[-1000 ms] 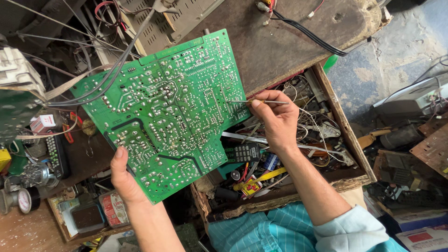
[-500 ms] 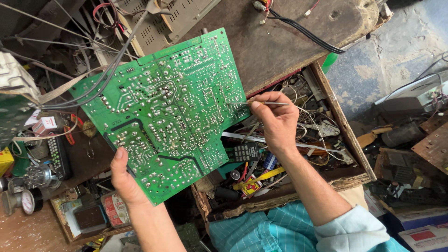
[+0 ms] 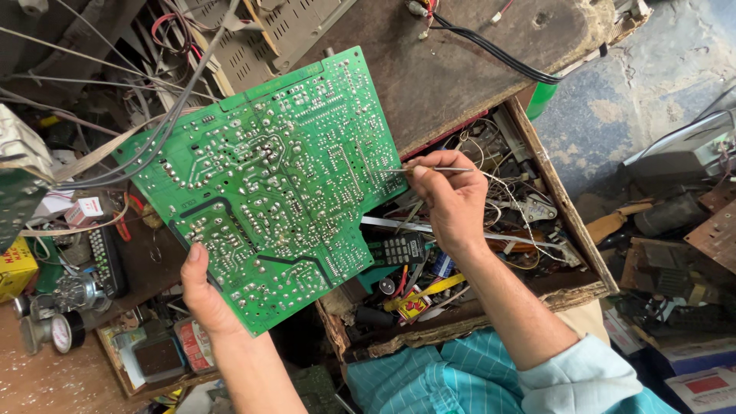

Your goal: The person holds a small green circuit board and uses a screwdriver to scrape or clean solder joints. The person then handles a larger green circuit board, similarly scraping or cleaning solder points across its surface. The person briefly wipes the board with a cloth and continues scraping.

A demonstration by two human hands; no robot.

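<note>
A large green circuit board (image 3: pixel 268 184), solder side up, is tilted above the workbench. My left hand (image 3: pixel 205 295) grips its lower edge, thumb on the board's face. My right hand (image 3: pixel 451 195) is at the board's right edge and pinches a thin metal wire or probe (image 3: pixel 429 169) whose tip points at the board. Grey wires (image 3: pixel 165 123) run from the board's upper left into the clutter.
An open wooden drawer (image 3: pixel 571 238) under my right hand holds wires, a black keypad (image 3: pixel 404 249), small parts and tools. A dark wooden bench top (image 3: pixel 460 77) with a black cable lies behind. Gauges, a remote and boxes crowd the left; scrap boards sit at the right.
The board and both hands stay almost where they were. My right hand has shifted slightly along the board's right edge with the thin metal piece.
</note>
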